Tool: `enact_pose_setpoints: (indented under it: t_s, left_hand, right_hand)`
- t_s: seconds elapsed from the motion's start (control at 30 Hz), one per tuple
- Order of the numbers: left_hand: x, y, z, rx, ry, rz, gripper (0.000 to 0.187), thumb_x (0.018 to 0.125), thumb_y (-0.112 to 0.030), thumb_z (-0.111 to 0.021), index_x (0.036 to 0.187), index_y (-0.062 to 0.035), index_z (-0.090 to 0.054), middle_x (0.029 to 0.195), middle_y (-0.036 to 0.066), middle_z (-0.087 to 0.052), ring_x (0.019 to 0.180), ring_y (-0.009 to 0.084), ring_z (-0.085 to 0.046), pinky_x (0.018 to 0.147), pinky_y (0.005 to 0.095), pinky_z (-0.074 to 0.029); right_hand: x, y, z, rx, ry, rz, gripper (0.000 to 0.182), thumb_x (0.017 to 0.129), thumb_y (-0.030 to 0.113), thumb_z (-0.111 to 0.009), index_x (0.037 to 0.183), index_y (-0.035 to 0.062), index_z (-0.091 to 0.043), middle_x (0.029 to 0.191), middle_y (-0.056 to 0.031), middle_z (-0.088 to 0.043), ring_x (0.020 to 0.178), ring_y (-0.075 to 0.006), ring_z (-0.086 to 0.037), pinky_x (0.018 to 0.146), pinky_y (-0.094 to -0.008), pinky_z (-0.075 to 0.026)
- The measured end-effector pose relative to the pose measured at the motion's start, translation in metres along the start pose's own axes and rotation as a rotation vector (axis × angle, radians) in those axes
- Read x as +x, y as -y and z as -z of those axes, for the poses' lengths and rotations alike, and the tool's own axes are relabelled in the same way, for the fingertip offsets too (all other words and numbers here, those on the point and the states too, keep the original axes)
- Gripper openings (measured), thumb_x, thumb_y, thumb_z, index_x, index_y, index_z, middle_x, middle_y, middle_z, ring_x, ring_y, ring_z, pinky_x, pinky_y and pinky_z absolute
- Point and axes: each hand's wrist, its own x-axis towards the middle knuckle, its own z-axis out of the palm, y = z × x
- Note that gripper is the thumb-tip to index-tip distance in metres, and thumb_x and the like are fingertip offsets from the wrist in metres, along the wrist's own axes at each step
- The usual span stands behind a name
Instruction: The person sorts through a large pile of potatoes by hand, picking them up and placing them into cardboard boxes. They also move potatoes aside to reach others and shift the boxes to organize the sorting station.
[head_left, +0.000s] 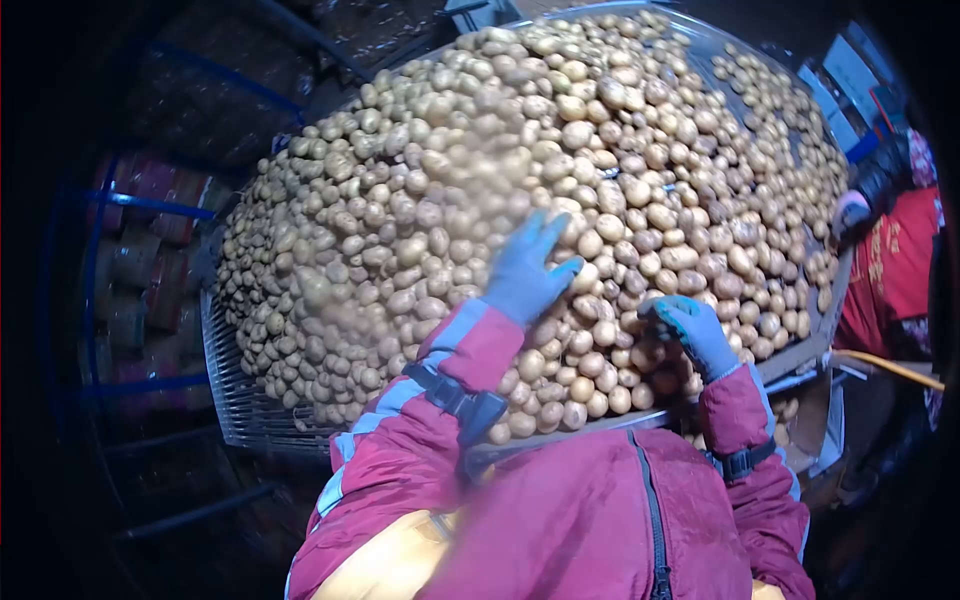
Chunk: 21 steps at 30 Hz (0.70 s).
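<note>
A large heap of potatoes [400, 190] fills a metal-rimmed table in front of me. My left hand [530, 265], in a blue-grey glove, lies on the potatoes near the middle with its fingers spread and nothing held. Closer to the near edge, on the right, my right hand [690, 330] is over the potatoes in a glove with green fingertips. Its fingers are curled together, and whatever they may hold is hidden. Both my sleeves are maroon with light stripes and dark straps at the forearms.
At the right edge stands a person in a red apron [890, 270], a gloved hand [851, 212] at the table's rim. A slatted metal grate [232, 375] borders the heap at left. Beyond it are blue frame bars [165, 205] and stacked sacks. A yellow bar [890, 368] is at right.
</note>
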Motion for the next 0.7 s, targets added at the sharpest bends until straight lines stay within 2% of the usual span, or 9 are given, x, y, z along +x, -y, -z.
enact_pose_setpoints:
  t_s: [0.1,0.2,0.23,0.27,0.37,0.43,0.5,0.63,0.7]
  left_hand:
    - [0.013,0.056,0.019,-0.172,-0.125,0.083,0.052,0.088,-0.028,-0.075,0.134,-0.0093,-0.061,0.133,0.022,-0.059,0.12,0.0393,-0.057,0.105,0.0466,-0.046]
    - [0.02,0.132,0.081,0.109,-0.349,0.142,0.039,0.089,-0.023,-0.073,0.12,-0.001,-0.065,0.112,0.021,-0.066,0.092,0.0376,-0.064,0.087,0.0497,-0.052]
    - [0.012,0.182,0.09,0.36,-0.429,0.215,0.046,0.088,-0.032,-0.074,0.12,0.0,-0.065,0.115,0.022,-0.066,0.097,0.0387,-0.065,0.09,0.0482,-0.052]
    - [0.01,0.186,0.111,0.294,-0.358,0.553,0.065,0.086,-0.037,-0.079,0.133,0.0025,-0.059,0.127,0.029,-0.063,0.118,0.0416,-0.061,0.103,0.0453,-0.048]
    - [0.009,0.24,0.111,0.452,-0.283,0.71,0.074,0.087,-0.049,-0.075,0.136,0.0031,-0.057,0.134,0.03,-0.06,0.124,0.0434,-0.058,0.105,0.0461,-0.047]
    - [0.023,0.262,0.102,0.107,-0.24,0.749,0.087,0.086,-0.061,-0.072,0.142,0.0027,-0.052,0.142,0.031,-0.055,0.13,0.0439,-0.055,0.108,0.0461,-0.044]
    - [0.048,0.224,0.107,-0.045,-0.233,0.808,0.092,0.085,-0.064,-0.071,0.145,0.0025,-0.05,0.144,0.031,-0.053,0.132,0.0436,-0.053,0.109,0.0459,-0.043]
    - [0.071,0.2,0.093,-0.025,-0.123,0.908,0.106,0.084,-0.068,-0.069,0.157,0.0001,-0.032,0.147,0.029,-0.052,0.136,0.0402,-0.051,0.112,0.0446,-0.04]
    - [0.069,0.222,0.076,-0.162,-0.124,0.698,0.09,0.09,-0.054,-0.071,0.154,-0.0036,-0.033,0.132,0.024,-0.06,0.115,0.0329,-0.061,0.096,0.0407,-0.049]
  right_hand:
    - [-0.004,0.01,0.003,0.065,-0.006,-0.039,0.028,0.099,0.024,-0.066,0.113,0.0027,-0.075,0.097,-0.0017,-0.074,0.081,-0.0083,-0.064,0.07,-0.0233,-0.051]
    - [-0.015,0.008,0.011,0.101,-0.069,-0.04,0.028,0.099,0.023,-0.066,0.114,0.0004,-0.074,0.097,-0.0031,-0.074,0.08,-0.0081,-0.064,0.069,-0.0228,-0.051]
    - [-0.014,0.001,0.016,0.12,-0.082,-0.061,0.028,0.099,0.023,-0.066,0.114,0.0005,-0.074,0.098,-0.003,-0.074,0.081,-0.0082,-0.064,0.069,-0.0229,-0.051]
    - [-0.013,-0.008,0.021,0.139,-0.095,-0.083,0.028,0.1,0.023,-0.066,0.114,0.0006,-0.074,0.098,-0.0028,-0.074,0.081,-0.0083,-0.064,0.069,-0.023,-0.051]
    - [-0.018,0.007,0.013,0.175,-0.1,-0.081,0.027,0.1,0.022,-0.066,0.115,0.0006,-0.074,0.1,-0.0024,-0.074,0.083,-0.0088,-0.066,0.07,-0.0235,-0.052]
    - [-0.018,0.013,0.011,0.158,-0.098,-0.047,0.028,0.1,0.022,-0.066,0.115,0.0004,-0.074,0.101,-0.0025,-0.074,0.085,-0.0095,-0.067,0.072,-0.024,-0.052]
    - [-0.012,0.008,0.011,0.1,-0.092,-0.005,0.029,0.099,0.023,-0.066,0.116,0.0,-0.074,0.102,-0.0028,-0.075,0.085,-0.0102,-0.067,0.073,-0.0245,-0.053]
    - [-0.009,0.009,0.007,0.108,-0.087,-0.019,0.03,0.099,0.024,-0.067,0.115,-0.0006,-0.074,0.101,-0.0032,-0.075,0.085,-0.011,-0.068,0.074,-0.025,-0.053]
    - [-0.004,0.013,0.004,0.15,-0.078,-0.057,0.031,0.098,0.024,-0.067,0.115,-0.0003,-0.074,0.1,-0.0033,-0.075,0.085,-0.011,-0.068,0.074,-0.0249,-0.053]
